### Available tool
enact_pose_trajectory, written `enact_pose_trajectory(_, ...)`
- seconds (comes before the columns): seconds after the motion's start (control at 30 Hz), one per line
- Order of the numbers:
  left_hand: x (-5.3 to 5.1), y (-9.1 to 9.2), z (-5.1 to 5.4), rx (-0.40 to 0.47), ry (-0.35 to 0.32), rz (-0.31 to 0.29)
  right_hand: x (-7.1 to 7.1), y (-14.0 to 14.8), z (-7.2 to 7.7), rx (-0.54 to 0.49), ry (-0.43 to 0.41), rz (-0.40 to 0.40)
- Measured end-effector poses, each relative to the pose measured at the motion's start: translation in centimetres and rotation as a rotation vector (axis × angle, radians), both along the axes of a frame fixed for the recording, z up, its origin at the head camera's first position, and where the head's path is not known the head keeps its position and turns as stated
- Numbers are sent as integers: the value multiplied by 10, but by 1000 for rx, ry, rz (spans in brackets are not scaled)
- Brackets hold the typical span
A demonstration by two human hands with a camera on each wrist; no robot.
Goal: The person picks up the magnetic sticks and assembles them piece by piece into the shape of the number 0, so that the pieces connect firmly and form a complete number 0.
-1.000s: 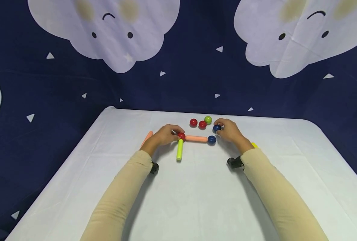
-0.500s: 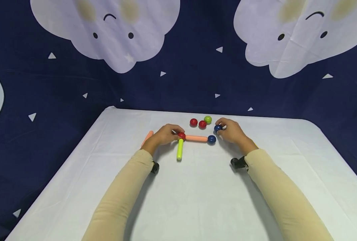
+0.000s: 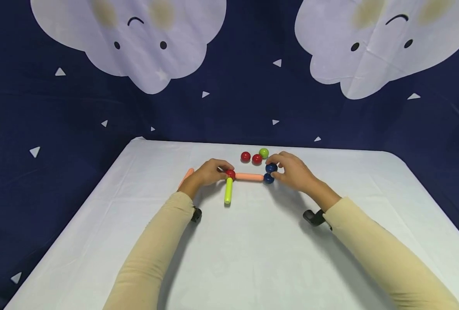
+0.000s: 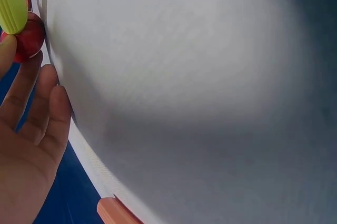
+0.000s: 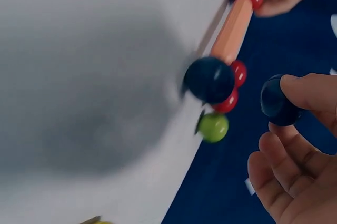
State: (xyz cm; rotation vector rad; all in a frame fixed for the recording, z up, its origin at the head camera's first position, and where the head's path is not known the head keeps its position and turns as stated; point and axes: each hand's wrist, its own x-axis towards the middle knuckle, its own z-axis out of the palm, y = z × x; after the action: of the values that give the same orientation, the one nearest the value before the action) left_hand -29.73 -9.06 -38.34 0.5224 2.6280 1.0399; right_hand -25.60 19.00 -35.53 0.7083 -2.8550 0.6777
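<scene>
"What lies between the left hand (image 3: 212, 171) and right hand (image 3: 292, 171)?"
"A crosswise stick (image 3: 249, 176), its end ball (image 3: 268, 179) by the right hand; three balls (image 3: 257, 159) behind."
"Elsewhere?"
"A second stick (image 3: 228, 192) just right of the left hand, a third stick (image 3: 186, 175) to its left."

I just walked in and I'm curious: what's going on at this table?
A person's left hand holds a red ball joined to a lime stick and a salmon stick, whose other end meets a blue ball. The right hand pinches a second blue ball, held apart from the first one. Two more red balls and a green ball lie farther back on the white table.
</scene>
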Motion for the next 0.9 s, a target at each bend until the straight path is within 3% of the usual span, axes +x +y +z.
enact_pose_trajectory(0.23,-1,1,-4,-11,-7,0,24,-18,-2,-9,-45,106)
enact_pose_trajectory(0.57,-2,0,-2,-3,22,-3,55,-53,-25,-8,-157,353)
enact_pose_trajectory(0.73,-2,-1,-2,-9,11,2,62,-66,-33,-1,-239,374)
enact_pose_trajectory(0.9,-2,-2,-1,0,-1,4,63,-72,-32,-24,-242,386)
